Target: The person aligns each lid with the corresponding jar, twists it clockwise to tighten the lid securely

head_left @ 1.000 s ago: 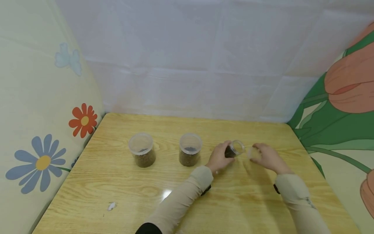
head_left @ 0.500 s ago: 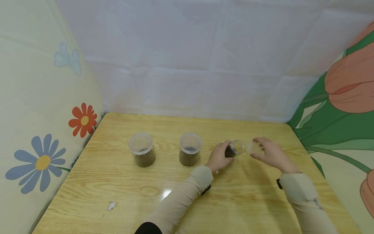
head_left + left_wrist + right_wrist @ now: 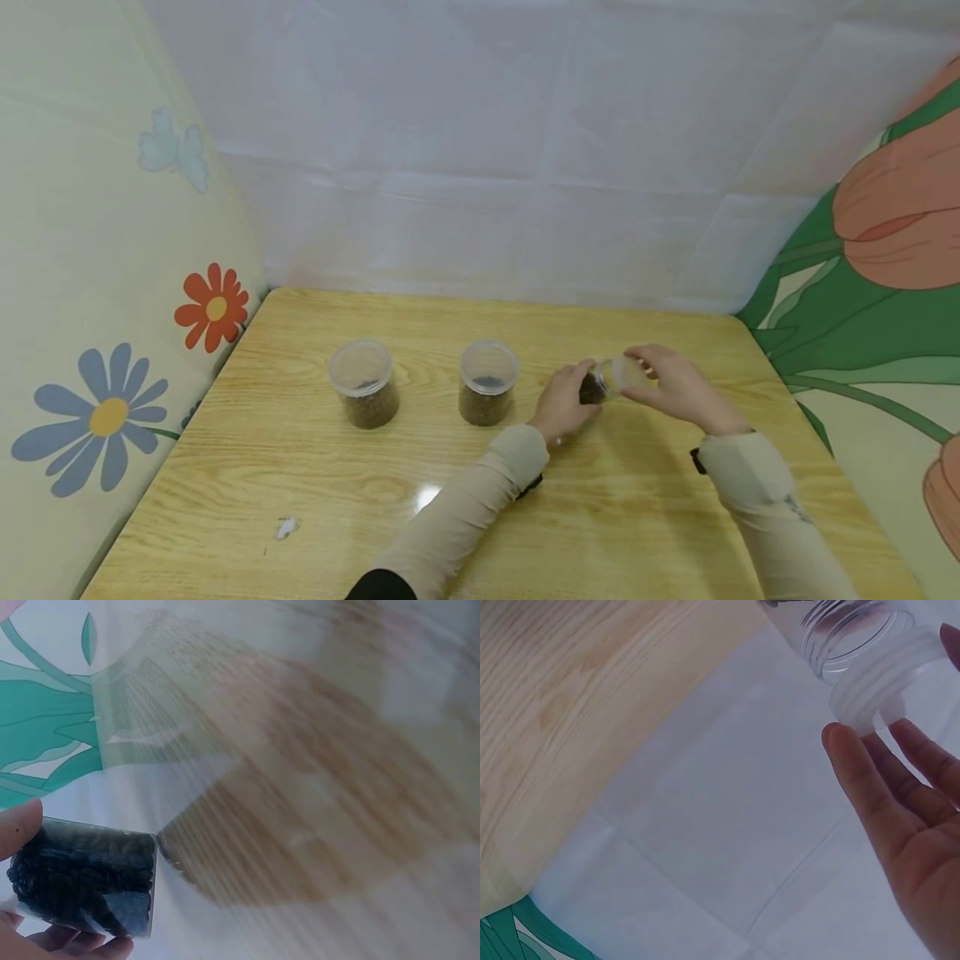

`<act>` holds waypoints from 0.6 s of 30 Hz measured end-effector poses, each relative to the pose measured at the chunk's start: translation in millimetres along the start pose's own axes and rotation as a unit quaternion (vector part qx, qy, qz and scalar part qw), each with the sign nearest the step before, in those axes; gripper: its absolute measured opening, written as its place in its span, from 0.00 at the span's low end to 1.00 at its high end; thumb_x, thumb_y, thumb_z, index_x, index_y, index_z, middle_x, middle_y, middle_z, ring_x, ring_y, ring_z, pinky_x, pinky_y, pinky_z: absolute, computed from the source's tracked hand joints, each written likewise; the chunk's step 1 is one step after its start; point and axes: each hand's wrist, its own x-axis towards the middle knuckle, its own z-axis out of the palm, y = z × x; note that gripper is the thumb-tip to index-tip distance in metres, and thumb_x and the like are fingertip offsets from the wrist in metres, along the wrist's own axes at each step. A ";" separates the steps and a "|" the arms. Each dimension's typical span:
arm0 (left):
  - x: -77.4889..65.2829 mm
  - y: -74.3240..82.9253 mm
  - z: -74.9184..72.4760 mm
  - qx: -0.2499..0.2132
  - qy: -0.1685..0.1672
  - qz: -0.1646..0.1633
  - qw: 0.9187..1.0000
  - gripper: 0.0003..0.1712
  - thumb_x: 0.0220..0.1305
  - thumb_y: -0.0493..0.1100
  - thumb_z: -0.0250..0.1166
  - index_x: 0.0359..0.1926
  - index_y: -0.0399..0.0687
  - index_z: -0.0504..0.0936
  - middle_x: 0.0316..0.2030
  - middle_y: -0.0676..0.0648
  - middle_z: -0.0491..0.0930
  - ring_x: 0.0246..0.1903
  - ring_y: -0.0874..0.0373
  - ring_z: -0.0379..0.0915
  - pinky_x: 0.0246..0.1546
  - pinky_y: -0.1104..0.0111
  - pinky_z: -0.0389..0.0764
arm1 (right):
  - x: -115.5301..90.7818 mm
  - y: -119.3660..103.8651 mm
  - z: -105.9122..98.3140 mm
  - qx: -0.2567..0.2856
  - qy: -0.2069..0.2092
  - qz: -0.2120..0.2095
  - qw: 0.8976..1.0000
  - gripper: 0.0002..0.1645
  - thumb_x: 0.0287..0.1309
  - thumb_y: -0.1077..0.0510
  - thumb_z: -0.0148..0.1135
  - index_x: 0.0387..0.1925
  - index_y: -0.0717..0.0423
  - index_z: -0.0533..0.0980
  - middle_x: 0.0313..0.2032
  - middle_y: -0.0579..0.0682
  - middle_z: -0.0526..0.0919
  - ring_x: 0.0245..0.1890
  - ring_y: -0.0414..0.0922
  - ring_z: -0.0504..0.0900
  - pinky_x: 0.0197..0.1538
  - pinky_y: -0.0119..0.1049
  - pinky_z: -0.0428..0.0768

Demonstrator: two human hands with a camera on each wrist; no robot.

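My left hand [image 3: 561, 403] grips a clear jar [image 3: 593, 387] with dark contents, tilted so that its mouth points right. In the left wrist view the dark pieces in the jar [image 3: 86, 881] show through its wall, fingers on both sides. A translucent lid [image 3: 628, 374] is pinched between the fingertips of my right hand [image 3: 678, 387], close by the jar's mouth. From the right wrist view, the lid [image 3: 881, 679] faces the threaded jar neck [image 3: 832, 637] at a slight angle; whether they touch I cannot tell.
Two lidded clear jars stand upright to the left: one jar [image 3: 486, 404] near my left hand, another jar [image 3: 369, 406] farther left. The wooden table [image 3: 300, 475] meets a white cloth backdrop [image 3: 487, 167] behind and flowered cloths at both sides.
My right hand first drew slightly away from the jar's mouth, then came back left and up with the lid, right beside the mouth. My left hand and the jar have hardly moved.
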 end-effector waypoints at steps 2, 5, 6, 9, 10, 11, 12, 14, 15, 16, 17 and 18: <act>0.3 -0.3 1.1 0.006 0.001 0.004 1.000 0.40 0.51 0.48 0.69 0.64 0.57 0.62 0.55 0.48 0.70 0.52 0.56 0.67 0.49 0.65 0.71 | 1.9 0.2 1.6 0.000 -0.002 0.000 1.000 0.31 0.49 0.59 0.67 0.51 0.73 0.68 0.45 0.68 0.74 0.38 0.57 0.76 0.38 0.47 0.77; 0.3 -0.6 2.1 0.013 0.005 0.009 1.000 0.39 0.51 0.48 0.70 0.64 0.57 0.62 0.54 0.48 0.70 0.52 0.56 0.67 0.49 0.65 0.72 | 4.3 0.9 4.3 0.003 -0.004 0.000 1.000 0.31 0.49 0.59 0.67 0.51 0.73 0.69 0.45 0.68 0.75 0.38 0.57 0.77 0.38 0.48 0.77; 0.2 -0.6 2.3 0.014 0.006 0.010 1.000 0.39 0.51 0.48 0.69 0.63 0.57 0.62 0.54 0.48 0.70 0.52 0.56 0.67 0.48 0.65 0.72 | 5.0 1.3 5.1 0.006 -0.007 0.003 1.000 0.31 0.49 0.58 0.67 0.51 0.73 0.69 0.45 0.68 0.75 0.38 0.57 0.77 0.38 0.48 0.77; -0.2 0.2 1.7 0.019 0.006 0.010 1.000 0.39 0.51 0.48 0.69 0.63 0.57 0.63 0.54 0.47 0.70 0.52 0.55 0.67 0.48 0.65 0.72 | 6.1 3.6 8.4 0.015 -0.013 0.013 1.000 0.31 0.50 0.58 0.66 0.52 0.73 0.68 0.46 0.68 0.74 0.39 0.57 0.76 0.38 0.48 0.77; -0.3 0.6 1.2 0.020 0.004 0.010 1.000 0.38 0.52 0.48 0.69 0.63 0.57 0.63 0.54 0.47 0.70 0.52 0.55 0.67 0.48 0.64 0.72 | 6.6 4.6 9.5 0.018 -0.015 0.015 1.000 0.31 0.50 0.57 0.66 0.52 0.73 0.68 0.46 0.68 0.74 0.39 0.57 0.76 0.38 0.48 0.77; -0.4 1.0 0.9 0.020 0.004 0.008 1.000 0.38 0.52 0.48 0.69 0.63 0.57 0.63 0.54 0.47 0.70 0.52 0.55 0.67 0.48 0.64 0.72 | 6.8 5.5 10.5 0.020 -0.017 0.018 0.999 0.31 0.51 0.57 0.66 0.52 0.72 0.68 0.46 0.67 0.74 0.39 0.57 0.76 0.39 0.48 0.77; -0.5 1.5 0.6 0.020 0.003 0.007 1.000 0.38 0.52 0.48 0.69 0.63 0.57 0.63 0.55 0.47 0.70 0.52 0.55 0.67 0.48 0.64 0.72 | 7.0 6.4 11.6 0.022 -0.018 0.019 0.999 0.31 0.51 0.57 0.66 0.52 0.72 0.68 0.46 0.67 0.74 0.39 0.57 0.76 0.39 0.48 0.77; -0.6 2.3 -0.1 0.021 0.003 0.007 1.000 0.38 0.52 0.48 0.69 0.63 0.58 0.63 0.55 0.47 0.70 0.53 0.55 0.67 0.49 0.64 0.72 | 7.5 7.9 13.3 0.023 -0.018 0.020 0.999 0.31 0.52 0.56 0.65 0.52 0.72 0.68 0.46 0.67 0.74 0.39 0.57 0.76 0.39 0.48 0.77; -0.6 2.6 -0.4 0.021 0.003 0.006 1.000 0.38 0.52 0.48 0.69 0.63 0.58 0.63 0.55 0.48 0.70 0.53 0.55 0.67 0.49 0.64 0.72 | 7.9 8.3 13.9 0.024 -0.017 0.020 0.999 0.31 0.52 0.55 0.65 0.52 0.72 0.68 0.46 0.67 0.74 0.39 0.57 0.76 0.39 0.48 0.77; -0.6 2.9 -0.6 0.020 0.003 0.006 1.000 0.38 0.52 0.48 0.69 0.63 0.58 0.63 0.55 0.48 0.70 0.53 0.55 0.66 0.49 0.64 0.72 | 8.2 8.7 14.5 0.025 -0.016 0.021 0.999 0.32 0.52 0.54 0.65 0.52 0.72 0.68 0.46 0.67 0.74 0.39 0.57 0.76 0.39 0.48 0.77; -0.5 3.2 -0.7 0.020 0.002 0.005 1.000 0.38 0.52 0.48 0.69 0.63 0.58 0.63 0.55 0.48 0.70 0.53 0.55 0.66 0.49 0.64 0.71 | 8.3 9.0 14.8 0.026 -0.014 0.023 0.999 0.32 0.52 0.54 0.65 0.52 0.73 0.68 0.46 0.67 0.75 0.39 0.57 0.76 0.39 0.48 0.77; -0.4 3.3 -0.8 0.019 0.003 0.005 1.000 0.38 0.52 0.48 0.69 0.63 0.58 0.63 0.55 0.48 0.70 0.53 0.55 0.66 0.49 0.64 0.71 | 8.5 9.0 15.0 0.026 -0.013 0.025 0.999 0.32 0.53 0.53 0.65 0.52 0.72 0.68 0.45 0.67 0.75 0.39 0.57 0.76 0.39 0.48 0.77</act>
